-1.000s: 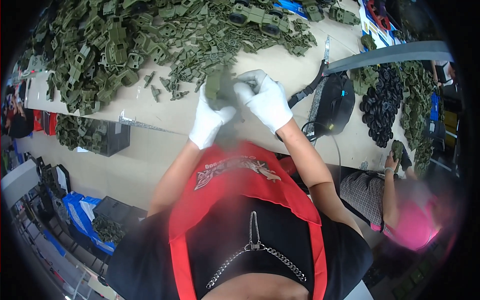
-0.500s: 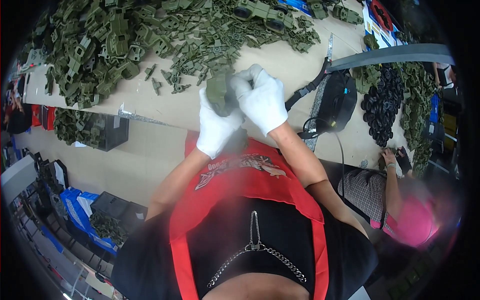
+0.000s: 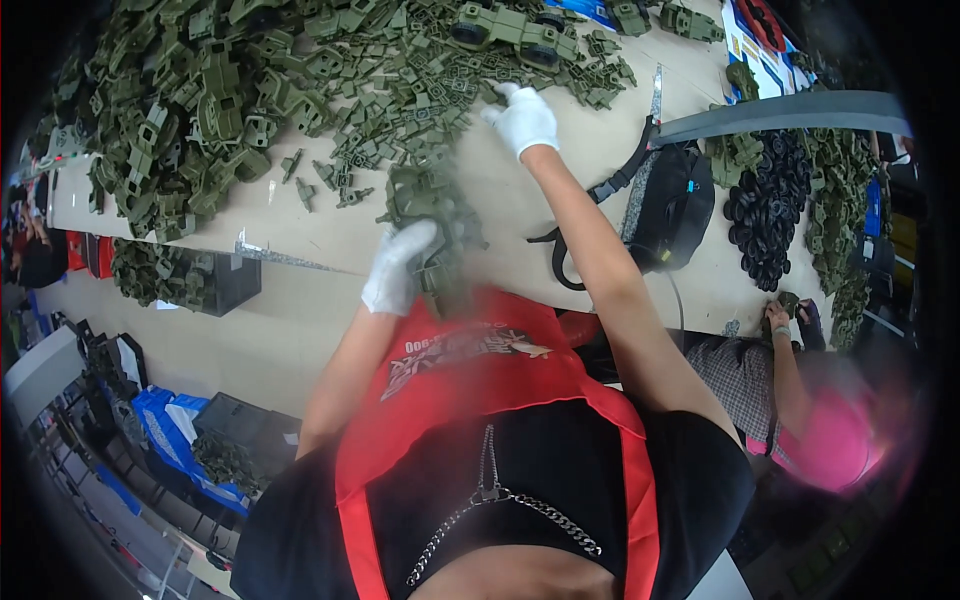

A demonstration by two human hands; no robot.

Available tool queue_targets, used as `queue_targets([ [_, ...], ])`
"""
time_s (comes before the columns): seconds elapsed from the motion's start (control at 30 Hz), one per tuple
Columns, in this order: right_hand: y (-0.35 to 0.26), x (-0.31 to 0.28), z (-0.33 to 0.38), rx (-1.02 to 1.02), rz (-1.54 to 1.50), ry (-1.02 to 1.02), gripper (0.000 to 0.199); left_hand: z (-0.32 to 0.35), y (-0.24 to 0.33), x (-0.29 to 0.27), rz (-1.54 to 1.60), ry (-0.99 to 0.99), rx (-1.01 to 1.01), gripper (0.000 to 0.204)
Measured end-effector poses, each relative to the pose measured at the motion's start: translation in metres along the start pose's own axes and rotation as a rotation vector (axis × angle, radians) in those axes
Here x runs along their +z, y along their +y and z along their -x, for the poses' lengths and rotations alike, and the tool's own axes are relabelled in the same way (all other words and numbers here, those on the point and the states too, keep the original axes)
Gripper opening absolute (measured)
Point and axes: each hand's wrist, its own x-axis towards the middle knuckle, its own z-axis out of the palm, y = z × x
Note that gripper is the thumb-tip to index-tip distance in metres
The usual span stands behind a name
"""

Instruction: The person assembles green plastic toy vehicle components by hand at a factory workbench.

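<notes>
Over the pale surface's near edge (image 3: 320, 250), the white-gloved left hand (image 3: 396, 268) clasps an olive-green plastic vehicle body (image 3: 412, 195); the half-curled, white-gloved right hand (image 3: 526, 120), contents unclear, seemingly selects small green plastic parts (image 3: 438, 78), needing precision

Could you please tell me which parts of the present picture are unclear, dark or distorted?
Head view, centre: a hazy smear blurs the green vehicle body in the left hand and part of the red apron; head view, lower right: the co-worker looks hazy; head view, upper right: the grey bar bows, probably from the lens; head view, corners: dark.
</notes>
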Motion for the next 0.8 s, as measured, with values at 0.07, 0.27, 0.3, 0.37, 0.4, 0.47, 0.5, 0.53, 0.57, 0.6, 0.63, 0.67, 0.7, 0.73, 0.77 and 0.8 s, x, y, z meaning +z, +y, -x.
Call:
queue_targets([
  [0.07,0.008,0.024,-0.003,-0.121,0.022,-0.061,0.031,0.001,-0.012,0.005,0.028,0.097,0.077,0.057],
  [0.27,-0.009,-0.043,0.030,-0.095,-0.164,-0.205,0.021,-0.005,0.001,-0.015,0.010,0.111,0.191,0.035],
  [0.3,-0.024,-0.074,0.056,-0.147,-0.207,-0.350,0.021,-0.003,0.007,-0.009,-0.048,0.081,0.214,0.029],
  [0.37,-0.031,-0.096,0.107,-0.744,-0.298,-0.366,0.022,-0.001,0.010,-0.006,-0.077,0.093,0.108,0.027],
  [0.4,-0.041,-0.111,0.126,-0.755,-0.228,-0.497,0.024,0.001,0.004,-0.002,-0.026,0.117,0.062,0.027],
  [0.47,-0.062,-0.129,0.148,-0.555,-0.162,-0.716,0.026,0.003,-0.010,0.001,-0.060,0.128,0.139,0.027],
  [0.5,-0.063,-0.130,0.155,-0.475,-0.251,-0.719,0.028,0.006,-0.015,0.001,-0.102,0.130,0.218,0.028],
  [0.53,-0.062,-0.128,0.161,-0.395,-0.339,-0.719,0.030,0.010,-0.017,0.001,-0.098,0.130,0.214,0.028],
  [0.57,-0.062,-0.123,0.168,-0.391,-0.338,-0.718,0.030,0.014,-0.016,0.001,-0.093,0.168,0.194,0.030],
  [0.6,-0.063,-0.117,0.174,-0.187,-0.416,-0.708,0.031,0.019,-0.016,0.002,-0.087,0.207,0.175,0.033],
  [0.63,-0.065,-0.113,0.179,0.016,-0.491,-0.693,0.033,0.027,-0.016,0.008,-0.114,0.182,0.218,0.030],
  [0.67,-0.070,-0.115,0.182,0.016,-0.489,-0.696,0.033,0.032,-0.018,0.009,-0.111,0.184,0.218,0.030],
  [0.7,-0.076,-0.121,0.184,0.032,-0.415,-0.631,0.030,0.037,-0.020,0.010,-0.127,0.210,0.274,0.027],
  [0.73,-0.082,-0.125,0.188,0.048,-0.341,-0.565,0.028,0.040,-0.021,0.010,-0.143,0.235,0.331,0.024],
  [0.77,-0.087,-0.126,0.195,0.047,-0.337,-0.567,0.028,0.043,-0.022,0.012,-0.127,0.198,0.338,0.018],
  [0.8,-0.093,-0.127,0.203,0.015,-0.331,-0.536,0.025,0.045,-0.025,0.011,-0.122,0.198,0.338,0.018],
])
